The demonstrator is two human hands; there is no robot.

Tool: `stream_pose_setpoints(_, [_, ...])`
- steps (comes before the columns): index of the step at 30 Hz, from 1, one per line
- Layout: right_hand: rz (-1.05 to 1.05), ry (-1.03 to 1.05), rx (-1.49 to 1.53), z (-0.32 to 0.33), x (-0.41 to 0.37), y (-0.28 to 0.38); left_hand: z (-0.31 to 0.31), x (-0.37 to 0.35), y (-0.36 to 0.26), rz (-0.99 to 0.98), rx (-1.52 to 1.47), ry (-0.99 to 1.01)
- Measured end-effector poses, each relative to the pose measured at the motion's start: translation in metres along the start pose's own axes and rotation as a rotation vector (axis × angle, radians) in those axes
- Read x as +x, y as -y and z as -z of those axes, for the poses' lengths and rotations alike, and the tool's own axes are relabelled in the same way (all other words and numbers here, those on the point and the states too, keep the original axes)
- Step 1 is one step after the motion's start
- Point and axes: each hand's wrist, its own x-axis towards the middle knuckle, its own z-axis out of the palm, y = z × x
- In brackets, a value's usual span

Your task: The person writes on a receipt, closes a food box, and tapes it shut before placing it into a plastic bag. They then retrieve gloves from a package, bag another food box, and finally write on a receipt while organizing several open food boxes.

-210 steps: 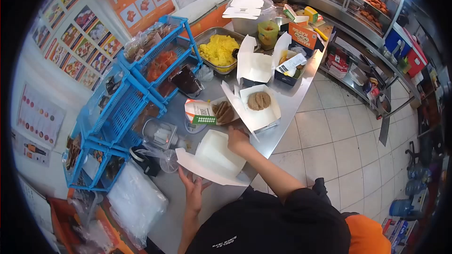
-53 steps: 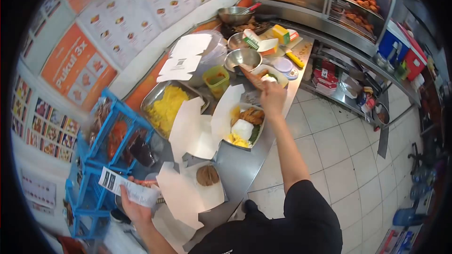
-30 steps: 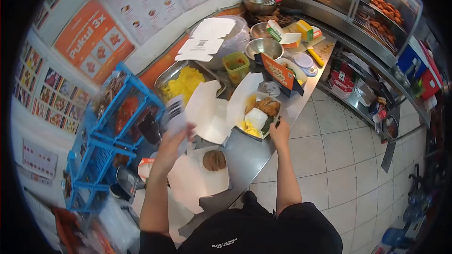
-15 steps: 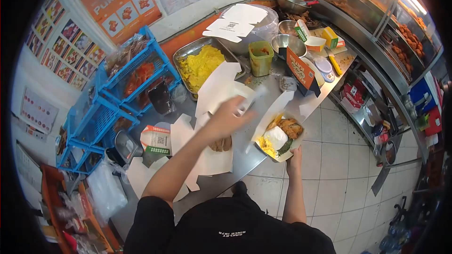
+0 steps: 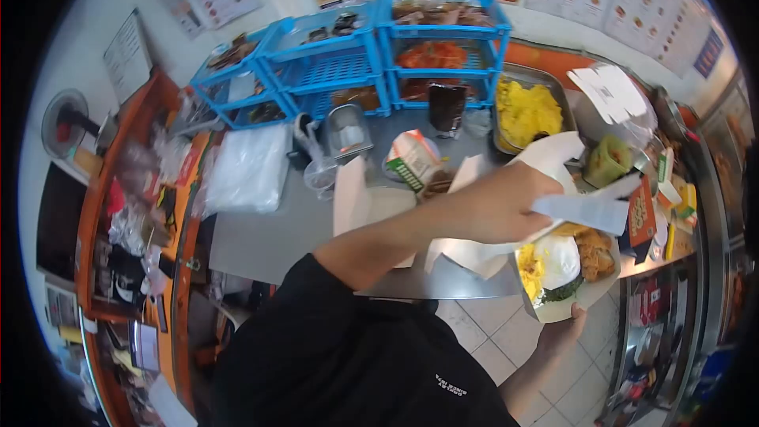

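An open paper box (image 5: pixel 557 312) rests at the table's front right edge, with my right hand (image 5: pixel 563 330) gripping its lower side. It contains a white mound of rice (image 5: pixel 556 261), yellow egg (image 5: pixel 530 270), fried chicken (image 5: pixel 593 253) and dark greens (image 5: pixel 561 292). My left hand (image 5: pixel 518 204) reaches across, just above and left of this box. Its fingers are closed on a pale, thin, blurred item (image 5: pixel 585 210) that extends right over the box's back edge. Below my left forearm lie more open white boxes (image 5: pixel 375 205), partly hidden.
Blue stacked racks (image 5: pixel 332 71) stand along the wall, beside a metal tray of yellow food (image 5: pixel 531 113). A green container (image 5: pixel 607 160) and an orange sign (image 5: pixel 639 213) are at right. Plastic bags (image 5: pixel 249 166) lie on the left.
The view has turned left, bringing more racks and the left shelves into sight. My left hand is now closer to the food box, the pale item over its edge. My right hand still holds the box.
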Motion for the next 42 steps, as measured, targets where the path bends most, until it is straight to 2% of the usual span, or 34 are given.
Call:
stream_pose_setpoints(2, [-0.164,0.183,0.051,-0.037,-0.010,0.002,0.044,-0.046,-0.017,-0.039,-0.016,-0.122])
stream_pose_setpoints(4, [-0.300,0.347,0.052,-0.087,-0.025,-0.004,0.085,-0.097,-0.043,-0.104,0.128,-0.264])
stream_pose_setpoints(5, [-0.373,0.477,0.056,-0.112,-0.032,-0.012,0.105,-0.127,-0.062,-0.021,0.172,-0.265])
stream_pose_setpoints(6, [-0.445,0.528,0.061,-0.140,-0.044,-0.023,0.115,-0.158,-0.069,0.119,0.217,-0.354])
stream_pose_setpoints(7, [-0.542,0.640,0.046,-0.163,-0.053,-0.035,0.114,-0.184,-0.078,0.114,0.275,-0.592])
stream_pose_setpoints(8, [-0.653,0.767,0.077,-0.184,-0.064,-0.052,0.120,-0.204,-0.091,0.184,0.200,-0.656])
stream_pose_setpoints(9, [-0.841,0.865,0.014,-0.198,-0.074,-0.070,0.125,-0.225,-0.101,0.204,0.313,-0.711])
stream_pose_setpoints(10, [-0.933,0.952,0.002,-0.224,-0.091,-0.078,0.132,-0.245,-0.107,0.225,0.426,-0.762])
stream_pose_setpoints(11, [-1.007,1.012,-0.043,-0.243,-0.107,-0.094,0.143,-0.266,-0.108,0.225,0.421,-0.759])
stream_pose_setpoints(13, [-1.189,1.128,-0.156,-0.274,-0.137,-0.126,0.167,-0.304,-0.107,0.516,0.529,-0.513])
stream_pose_setpoints(14, [-1.241,1.150,-0.134,-0.281,-0.152,-0.149,0.175,-0.319,-0.100,0.509,0.525,-0.509])
stream_pose_setpoints(16, [-1.343,1.067,-0.241,-0.289,-0.177,-0.185,0.188,-0.350,-0.068,0.635,0.510,-0.406])
stream_pose_setpoints(21, [-1.387,0.991,-0.379,-0.268,-0.202,-0.256,0.197,-0.408,0.045,0.667,0.503,-0.346])
stream_pose_setpoints(23, [-1.221,0.903,-0.500,-0.252,-0.203,-0.282,0.192,-0.418,0.081,0.682,0.466,-0.338])
stream_pose_setpoints(24, [-1.069,0.834,-0.479,-0.247,-0.207,-0.290,0.189,-0.421,0.097,0.709,0.442,-0.418])
stream_pose_setpoints(26, [-0.997,0.794,-0.453,-0.250,-0.209,-0.286,0.188,-0.423,0.112,0.723,0.492,-0.512])
stream_pose_setpoints(27, [-0.937,0.787,-0.437,-0.251,-0.209,-0.279,0.190,-0.422,0.116,0.692,0.471,-0.466])
stream_pose_setpoints(29, [-0.839,0.716,-0.450,-0.253,-0.209,-0.255,0.197,-0.424,0.121,0.656,0.388,-0.869])
stream_pose_setpoints(31, [-0.829,1.066,-0.595,-0.248,-0.198,-0.234,0.210,-0.436,0.143,0.570,0.583,-0.962])
stream_pose_setpoints(32, [-0.701,1.190,-0.593,-0.247,-0.196,-0.215,0.208,-0.421,0.128,0.538,0.417,-1.005])
stream_pose_setpoints(33, [-0.670,1.132,-0.604,-0.250,-0.189,-0.185,0.209,-0.407,0.107,0.509,0.247,-1.040])
stream_pose_setpoints(35, [-0.555,1.439,-0.456,-0.253,-0.163,-0.115,0.203,-0.394,0.095,0.408,0.014,-1.013])
stream_pose_setpoints(37, [-0.285,1.310,-0.547,-0.229,-0.128,-0.060,0.186,-0.371,0.078,0.298,-0.152,-0.974])
stream_pose_setpoints(38, [-0.148,1.100,-0.673,-0.206,-0.108,-0.039,0.181,-0.360,0.069,0.274,-0.159,-0.944])
stream_pose_setpoints(39, [-0.018,0.883,-0.785,-0.182,-0.087,-0.021,0.177,-0.350,0.059,0.283,-0.075,-0.789])
stream_pose_setpoints(40, [0.089,0.541,-0.723,-0.152,-0.058,-0.013,0.171,-0.339,0.054,0.289,0.012,-0.640])
stream_pose_setpoints(41, [0.233,0.309,-0.658,-0.119,-0.023,-0.005,0.166,-0.327,0.055,0.267,0.012,-0.623])
stream_pose_setpoints(42, [0.270,0.034,-0.517,-0.082,0.011,0.003,0.162,-0.315,0.058,0.177,0.066,-0.558])
